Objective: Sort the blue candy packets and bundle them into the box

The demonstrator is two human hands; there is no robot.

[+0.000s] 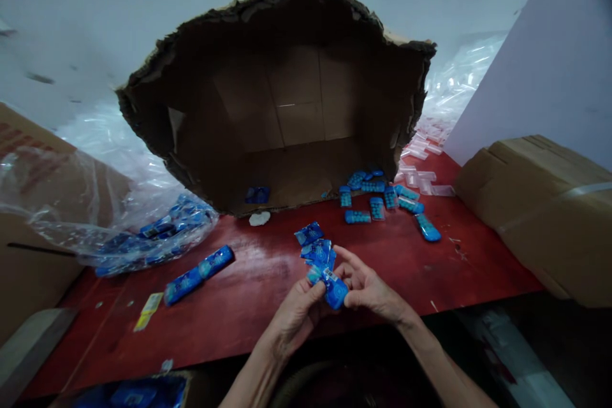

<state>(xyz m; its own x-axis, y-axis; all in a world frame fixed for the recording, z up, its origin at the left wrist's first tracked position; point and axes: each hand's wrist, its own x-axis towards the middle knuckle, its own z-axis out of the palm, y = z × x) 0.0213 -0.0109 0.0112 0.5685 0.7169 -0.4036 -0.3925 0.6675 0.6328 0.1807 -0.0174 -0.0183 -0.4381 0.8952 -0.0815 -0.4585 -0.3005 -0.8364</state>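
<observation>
Low over the front of the red table, a small blue printed packet (336, 293) is held between my two hands. My left hand (299, 312) pinches its left end between thumb and fingers. Against its right end press the thumb and fingertips of my right hand (373, 290), with the index finger stretched out above. Just beyond my fingers lie several flat blue sachets (310, 233), partly overlapping. To the right are several small clear containers of blue beads (377, 208). Two filled blue packets (199, 274) lie end to end on the left.
A large cardboard box (296, 102) with a torn opening faces me. On the left, a clear plastic bag (157, 229) holds blue packets. Small clear plastic pieces (421, 175) are heaped at the right, beside a closed carton (540, 204). An open box (143, 392) of blue packets sits below the table edge (229, 357).
</observation>
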